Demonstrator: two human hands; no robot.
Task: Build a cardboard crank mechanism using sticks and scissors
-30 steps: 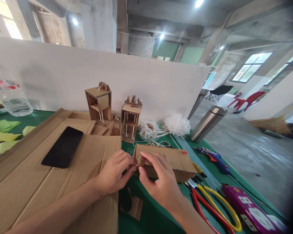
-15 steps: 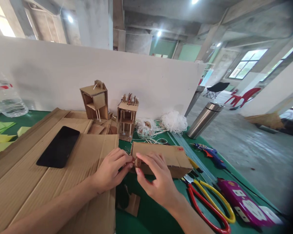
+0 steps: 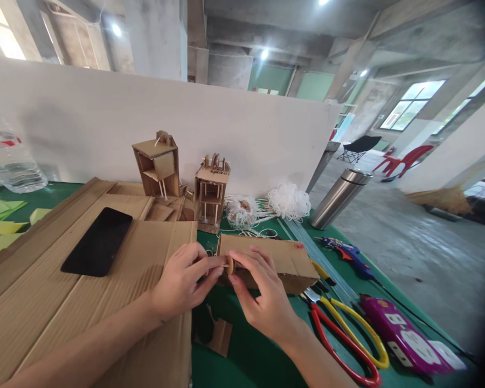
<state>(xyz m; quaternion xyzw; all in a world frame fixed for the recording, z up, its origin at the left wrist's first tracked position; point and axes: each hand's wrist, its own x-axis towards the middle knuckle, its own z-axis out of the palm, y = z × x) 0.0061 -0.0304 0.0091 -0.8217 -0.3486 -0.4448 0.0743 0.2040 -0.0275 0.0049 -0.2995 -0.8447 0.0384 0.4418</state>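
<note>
Between finger and thumb, my right hand [image 3: 262,296] pinches a small round cardboard disc [image 3: 230,265], turned edge-on. My left hand [image 3: 189,277] is closed in a pinch on a thin pale stick [image 3: 225,265] that meets the disc's left face. Whether the stick passes through the disc I cannot tell. Just behind both hands lies a long cardboard box [image 3: 277,258], its left end partly covered by my right fingers. Two small cardboard models stand farther back: a hexagonal-topped one [image 3: 157,164] and a narrower one [image 3: 211,194].
Large cardboard sheets [image 3: 137,264] carry a black phone [image 3: 97,241]. On the right are red-and-yellow-handled scissors [image 3: 347,339], a purple power strip [image 3: 406,334], a blue glue gun [image 3: 347,256] and a steel flask [image 3: 339,198]. White string [image 3: 289,202] lies behind the box; a water bottle [image 3: 12,153] stands left.
The disc has turned from showing its flat face to edge-on, and the pale stick now shows between my hands. The view has shifted slightly.
</note>
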